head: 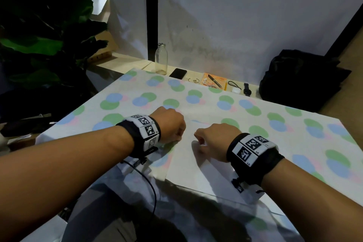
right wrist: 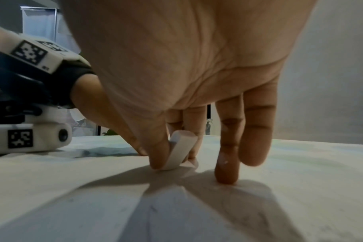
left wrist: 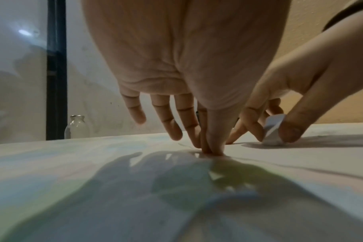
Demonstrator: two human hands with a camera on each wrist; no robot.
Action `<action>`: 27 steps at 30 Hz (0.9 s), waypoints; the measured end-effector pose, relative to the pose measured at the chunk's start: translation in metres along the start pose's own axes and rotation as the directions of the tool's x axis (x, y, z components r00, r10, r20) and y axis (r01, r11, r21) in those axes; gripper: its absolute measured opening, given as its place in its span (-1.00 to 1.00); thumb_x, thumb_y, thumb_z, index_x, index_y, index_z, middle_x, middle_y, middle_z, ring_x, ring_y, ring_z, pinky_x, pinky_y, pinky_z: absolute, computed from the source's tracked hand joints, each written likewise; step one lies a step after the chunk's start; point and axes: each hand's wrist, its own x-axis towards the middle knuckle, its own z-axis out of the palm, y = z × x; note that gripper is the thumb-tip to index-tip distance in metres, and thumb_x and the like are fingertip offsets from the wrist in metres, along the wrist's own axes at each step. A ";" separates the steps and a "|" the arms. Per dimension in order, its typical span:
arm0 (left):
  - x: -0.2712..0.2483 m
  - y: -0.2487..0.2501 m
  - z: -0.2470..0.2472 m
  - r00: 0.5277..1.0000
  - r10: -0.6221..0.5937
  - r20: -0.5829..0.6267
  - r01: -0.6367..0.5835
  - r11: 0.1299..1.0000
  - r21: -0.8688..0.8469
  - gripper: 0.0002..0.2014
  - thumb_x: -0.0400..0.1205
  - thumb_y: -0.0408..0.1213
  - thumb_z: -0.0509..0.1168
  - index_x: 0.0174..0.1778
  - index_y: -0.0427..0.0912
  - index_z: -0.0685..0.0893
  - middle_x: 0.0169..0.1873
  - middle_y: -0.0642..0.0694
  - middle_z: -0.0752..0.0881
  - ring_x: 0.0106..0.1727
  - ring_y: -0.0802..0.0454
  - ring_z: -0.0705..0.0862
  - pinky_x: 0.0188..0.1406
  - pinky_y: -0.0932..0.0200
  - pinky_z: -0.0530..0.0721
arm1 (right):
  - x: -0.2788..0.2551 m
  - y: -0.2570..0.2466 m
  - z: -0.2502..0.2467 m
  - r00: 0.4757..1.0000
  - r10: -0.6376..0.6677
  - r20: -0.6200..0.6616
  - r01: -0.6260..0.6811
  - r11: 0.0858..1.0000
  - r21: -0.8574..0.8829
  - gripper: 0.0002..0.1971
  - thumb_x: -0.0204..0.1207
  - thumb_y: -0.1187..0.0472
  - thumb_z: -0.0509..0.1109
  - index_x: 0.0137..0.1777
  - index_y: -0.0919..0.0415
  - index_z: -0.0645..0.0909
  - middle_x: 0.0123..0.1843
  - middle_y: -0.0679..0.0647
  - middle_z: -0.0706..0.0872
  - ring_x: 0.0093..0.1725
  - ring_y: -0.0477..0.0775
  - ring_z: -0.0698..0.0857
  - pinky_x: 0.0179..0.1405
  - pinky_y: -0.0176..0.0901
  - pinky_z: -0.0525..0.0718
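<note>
Two hands work on a plain white sheet (head: 196, 175) spread over the dotted worktop (head: 294, 124). The left hand (head: 170, 124) presses straightish fingertips onto the sheet, perhaps nipping it. Just to its right, the right hand (head: 214, 141) pinches a smooth, blocky white eraser (right wrist: 180, 150), tilted, with its lower end on the sheet. Only the wrist views show it.

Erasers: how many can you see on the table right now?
1. The eraser is pinched between the thumb and fingers of the right hand, its lower end on the white sheet. No other shows; one may be hidden.
</note>
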 end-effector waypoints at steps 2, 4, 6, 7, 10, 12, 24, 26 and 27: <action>0.003 -0.002 0.002 1.000 -0.008 0.013 0.008 1.000 -0.015 -0.84 0.64 0.05 0.39 -0.03 0.08 0.78 0.00 0.15 0.74 0.08 0.00 0.66 0.15 -0.03 0.64 | -0.002 0.000 0.002 1.000 0.002 -0.002 -0.002 1.000 0.009 -0.77 0.65 -0.13 0.20 0.09 -0.03 0.55 -0.10 0.00 0.68 -0.11 0.18 0.66 -0.21 -0.04 0.61; 0.002 -0.005 0.005 1.000 0.013 0.014 -0.013 1.000 -0.010 -0.83 0.67 0.03 0.35 -0.01 0.06 0.77 0.02 0.14 0.73 0.11 -0.02 0.66 0.15 -0.04 0.63 | -0.003 0.000 0.002 1.000 0.006 -0.001 -0.006 1.000 0.011 -0.78 0.65 -0.12 0.21 0.09 -0.02 0.55 -0.12 0.00 0.66 -0.13 0.17 0.63 -0.23 -0.05 0.58; -0.001 -0.005 0.009 0.998 0.055 0.016 -0.056 0.998 0.033 -0.81 0.72 -0.01 0.28 0.04 0.03 0.75 0.09 0.11 0.70 0.16 -0.05 0.62 0.14 -0.07 0.62 | -0.004 0.000 0.002 1.000 0.005 -0.001 -0.005 1.000 0.016 -0.78 0.64 -0.11 0.22 0.09 -0.02 0.54 -0.13 0.00 0.66 -0.14 0.17 0.63 -0.23 -0.04 0.60; -0.002 -0.006 0.011 0.997 0.080 0.021 -0.081 0.994 0.071 -0.79 0.75 -0.03 0.23 0.08 0.02 0.75 0.14 0.11 0.67 0.19 -0.05 0.59 0.13 -0.07 0.61 | -0.004 0.000 0.001 1.000 0.003 0.003 -0.003 1.000 0.024 -0.78 0.64 -0.12 0.23 0.08 -0.01 0.55 -0.13 0.00 0.67 -0.13 0.16 0.64 -0.21 -0.04 0.62; -0.004 -0.007 0.014 0.993 0.112 0.037 -0.116 0.984 0.136 -0.72 0.79 -0.05 0.15 0.19 -0.04 0.72 0.29 0.07 0.55 0.27 -0.07 0.50 0.12 -0.07 0.56 | -0.004 0.000 -0.002 1.000 0.009 0.027 -0.011 0.998 0.069 -0.78 0.63 -0.11 0.25 0.12 -0.02 0.57 -0.03 0.02 0.72 -0.06 0.17 0.67 -0.15 -0.04 0.65; -0.004 -0.012 0.013 0.994 0.096 0.044 -0.100 0.988 0.115 -0.74 0.79 -0.07 0.15 0.17 -0.07 0.71 0.32 0.03 0.51 0.26 -0.09 0.48 0.10 -0.08 0.56 | -0.005 0.002 -0.004 0.999 0.013 0.047 -0.018 0.995 0.101 -0.78 0.61 -0.10 0.29 0.14 -0.04 0.56 0.04 0.02 0.72 -0.02 0.17 0.68 -0.08 -0.02 0.69; 0.000 0.005 0.003 0.993 0.117 -0.011 -0.117 0.993 -0.027 -0.75 0.78 -0.03 0.19 0.16 -0.05 0.71 0.30 0.02 0.57 0.25 -0.08 0.51 0.12 -0.08 0.58 | -0.012 0.011 0.000 1.000 0.010 0.023 -0.014 0.990 0.143 -0.78 0.66 -0.09 0.28 0.20 -0.05 0.57 0.14 0.04 0.74 0.08 0.17 0.69 0.03 0.03 0.69; 0.002 0.018 -0.002 0.981 0.190 -0.033 -0.192 0.978 -0.077 -0.72 0.79 0.01 0.18 0.14 -0.03 0.75 0.28 0.02 0.60 0.25 -0.07 0.54 0.17 -0.13 0.60 | -0.011 0.012 0.001 1.000 0.018 0.005 -0.018 0.985 0.170 -0.81 0.65 -0.09 0.30 0.14 -0.06 0.58 0.15 0.04 0.76 0.09 0.17 0.69 0.03 0.00 0.66; 0.004 0.023 -0.004 0.974 0.226 -0.028 -0.228 0.969 -0.094 -0.71 0.79 0.03 0.19 0.11 0.01 0.78 0.26 0.03 0.62 0.24 -0.05 0.56 0.16 -0.12 0.59 | -0.011 0.014 0.000 1.000 0.025 -0.001 -0.024 0.983 0.184 -0.82 0.64 -0.10 0.32 0.11 -0.07 0.59 0.14 0.05 0.76 0.08 0.16 0.69 0.00 -0.03 0.64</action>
